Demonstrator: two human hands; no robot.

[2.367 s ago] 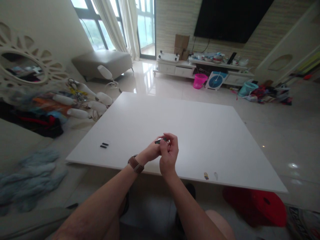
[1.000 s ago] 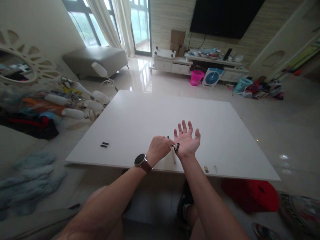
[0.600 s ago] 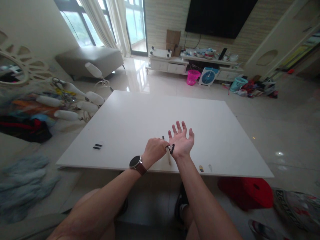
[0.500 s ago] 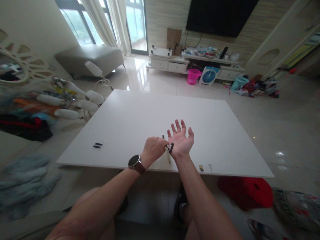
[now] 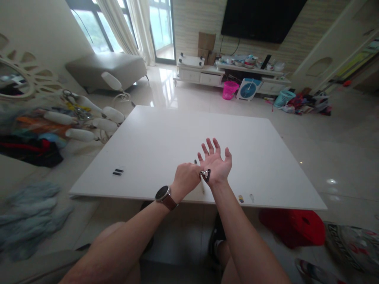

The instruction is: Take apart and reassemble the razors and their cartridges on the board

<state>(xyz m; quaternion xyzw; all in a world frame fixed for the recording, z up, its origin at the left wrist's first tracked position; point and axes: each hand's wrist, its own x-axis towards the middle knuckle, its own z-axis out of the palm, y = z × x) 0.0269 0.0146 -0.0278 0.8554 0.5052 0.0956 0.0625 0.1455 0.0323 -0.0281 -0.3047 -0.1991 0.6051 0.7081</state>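
Observation:
My left hand (image 5: 187, 179), with a dark watch on its wrist, is closed around the handle of a razor (image 5: 206, 174). The razor's black head and metal neck stick out past my thumb side, lying against or just over the heel of my right palm. My right hand (image 5: 216, 163) is turned palm up above the white table (image 5: 166, 134), its fingers spread and loosely curled. A thin stick-like item (image 5: 203, 187) lies on the table, partly hidden by my left hand.
Two small black bars (image 5: 117, 172) lie at the table's left. Near the front edge are a small yellow and blue piece (image 5: 241, 198) and a clear piece (image 5: 251, 198). A white-shaded lamp (image 5: 105, 125) stands beside the left edge; a red stool (image 5: 296, 227) is below at right.
Both hands sit slightly further right in view, along with the razor. The razor's head remains at the base of my right palm, and my grip looks the same.

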